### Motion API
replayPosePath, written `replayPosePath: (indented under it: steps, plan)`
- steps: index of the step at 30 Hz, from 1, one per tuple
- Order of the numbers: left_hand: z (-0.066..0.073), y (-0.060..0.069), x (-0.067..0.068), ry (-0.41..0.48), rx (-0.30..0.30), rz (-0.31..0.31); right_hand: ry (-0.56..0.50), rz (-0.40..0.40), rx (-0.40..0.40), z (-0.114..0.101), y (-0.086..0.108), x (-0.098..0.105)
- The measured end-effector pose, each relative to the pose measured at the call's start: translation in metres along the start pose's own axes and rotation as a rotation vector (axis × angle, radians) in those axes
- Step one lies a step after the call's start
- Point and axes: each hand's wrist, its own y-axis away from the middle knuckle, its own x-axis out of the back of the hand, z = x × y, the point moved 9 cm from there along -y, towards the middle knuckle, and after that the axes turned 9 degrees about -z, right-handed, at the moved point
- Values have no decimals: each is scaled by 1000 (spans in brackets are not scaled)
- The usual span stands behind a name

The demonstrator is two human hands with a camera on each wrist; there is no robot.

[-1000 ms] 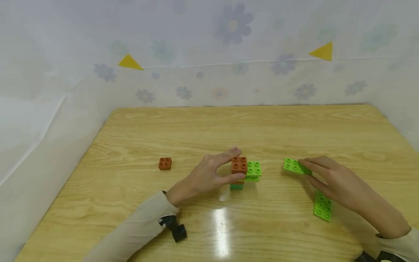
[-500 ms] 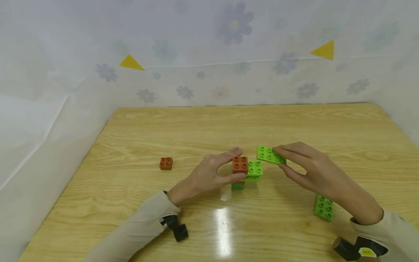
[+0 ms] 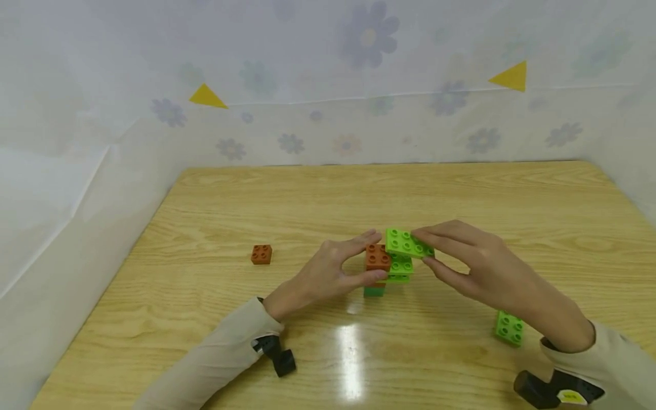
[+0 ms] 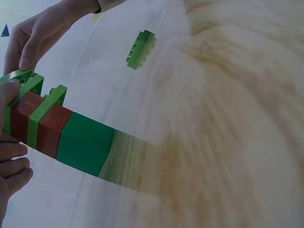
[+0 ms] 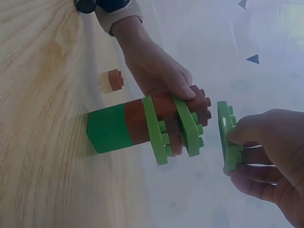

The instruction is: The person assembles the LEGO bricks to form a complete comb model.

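A stack of bricks stands on the table: a dark green block at the bottom, then brown bricks alternating with light green plates, and a brown brick on top. My left hand grips the upper part of the stack between thumb and fingers. Both light green plates in the stack jut out to the right. Pinched in my right hand is a separate light green plate; the right wrist view shows this plate apart from the stack, just above its top brick.
A loose brown brick lies on the table to the left. Another light green plate lies at the right, partly under my right forearm. A white flowered cloth hangs behind the table.
My right hand has moved left with its light green plate, from beside the other loose plate to over the stack. My left hand has kept its grip in place.
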Motion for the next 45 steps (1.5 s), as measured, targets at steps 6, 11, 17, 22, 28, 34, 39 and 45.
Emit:
replayPosePath:
  steps: [6, 11, 17, 22, 28, 34, 39, 45]
  plan:
    - [1, 0, -1, 20, -20, -12, -16, -24, 33, -8, -8, -7]
    - [3, -1, -1, 21, -43, -25, -23, -55, 45, -11, -11, -14]
    - [3, -1, -1, 29, -44, -27, -18, -80, 45, -11, -12, -18]
    - [3, -1, -2, 36, -36, -36, 11, -58, 80, -16, -14, -16]
    - [5, -1, 0, 25, -45, -25, 49, -61, 107, -23, -17, -15]
    - [6, -1, 3, 9, -43, -20, 102, -80, 131, -27, -20, -15]
    - [15, 3, 13, -86, -85, 46, 98, -92, 106, -25, -18, -16]
    - [56, 15, 29, -390, -387, 184, 84, -105, 64, -22, -16, -18]
